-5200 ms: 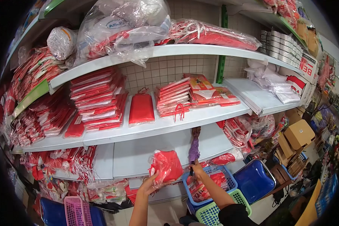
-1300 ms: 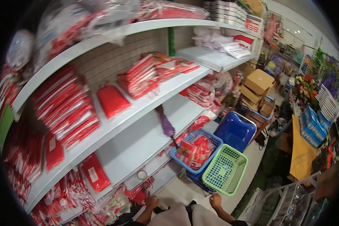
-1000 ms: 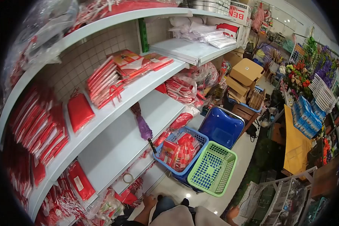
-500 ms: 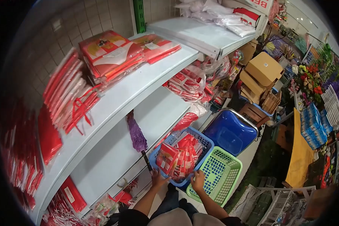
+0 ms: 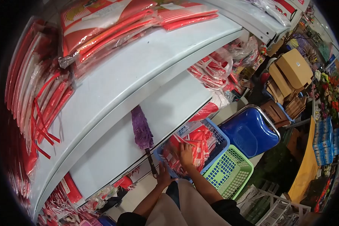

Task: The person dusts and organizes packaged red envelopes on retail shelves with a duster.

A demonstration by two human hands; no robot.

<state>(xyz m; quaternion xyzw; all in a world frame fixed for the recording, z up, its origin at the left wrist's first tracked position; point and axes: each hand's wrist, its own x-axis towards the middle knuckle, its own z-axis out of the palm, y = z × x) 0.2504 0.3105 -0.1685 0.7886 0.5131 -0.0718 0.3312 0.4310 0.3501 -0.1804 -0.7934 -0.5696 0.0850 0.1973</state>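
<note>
A blue plastic basket [image 5: 223, 142] full of flat red-and-white plastic packets [image 5: 202, 145] stands in front of me. My left hand [image 5: 163, 176] is at its near left rim, fingers curled over the edge. Inside the basket, my right hand [image 5: 186, 155] reaches down onto the packets, its fingers closed on the edge of a red packet [image 5: 176, 142]. Beside the left hand lies a purple duster [image 5: 141, 130], its dark handle sticking out past the shelf edge. A light green basket [image 5: 248, 165], with no packets in it, touches the blue one on the right.
Pale metal shelves [image 5: 139, 64] curve across the left, carrying stacked red packets [image 5: 105, 32]. A blue padded chair [image 5: 248, 132] stands behind the baskets, with cardboard boxes [image 5: 295, 67] beyond it. Blue boxes [image 5: 323, 139] sit at the far right.
My right hand has moved from the basket's near rim onto the packets inside. My left hand stays by the left rim. The view has shifted closer to the shelves.
</note>
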